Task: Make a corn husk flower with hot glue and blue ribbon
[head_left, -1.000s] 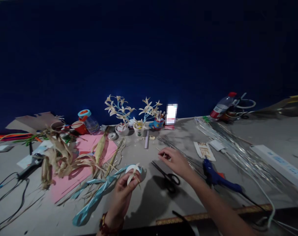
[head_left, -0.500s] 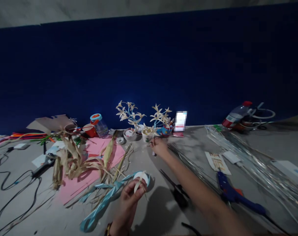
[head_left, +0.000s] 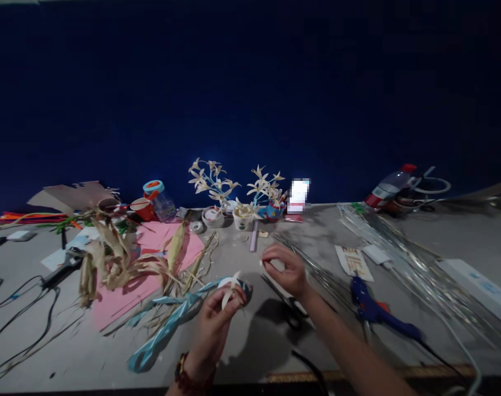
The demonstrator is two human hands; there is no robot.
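My left hand (head_left: 218, 312) is closed in a pinch on a small pale husk flower (head_left: 227, 297), whose narrow petals stick out above the fingers. Just behind it lies a roll of light blue ribbon (head_left: 187, 300). My right hand (head_left: 285, 268) hangs over the table to the right, thumb and fingertips pressed together at a tiny pale bit too small to name. Beyond the hands stands a white cup (head_left: 243, 221) holding pale pieces. Stems of husk flowers (head_left: 212, 180) rise at the back. Black scissors (head_left: 292, 312) rest beneath my right hand.
Dry corn husks (head_left: 117, 261) lie on pink paper (head_left: 151, 290) to the left, near black cables. On the right are a blue glue gun (head_left: 372, 304), a bundle of wires (head_left: 316, 269), clear plastic wrapping (head_left: 415, 269) and a bottle (head_left: 391, 187). A lit phone (head_left: 299, 195) stands at the back.
My right hand has drawn back from beside the white cup toward my left hand, fingertips pinched. My left hand keeps hold of the husk flower. The camera view has tipped downward.
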